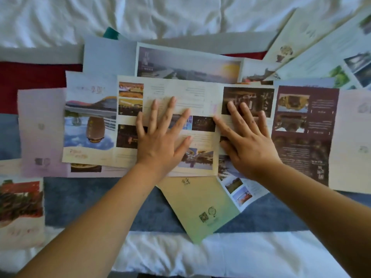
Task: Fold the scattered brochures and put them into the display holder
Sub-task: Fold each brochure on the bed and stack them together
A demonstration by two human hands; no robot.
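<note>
A: Centre frame: left hand [160, 143] and right hand [249, 143], fingers spread flat, press on the unfolded cream brochure [180, 90]. How far along?
B: Barely begun, I judge. From lilac sheet [40, 127] to maroon brochure [305, 137], all lie open; only the yellow-green leaflet [200, 207], lower centre, looks folded.
A: The display holder?
B: Not in view. The print is too blurred to read.

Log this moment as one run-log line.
left hand flat on open brochure | right hand flat on its right panel | other brochures scattered around | fold not yet made
</note>
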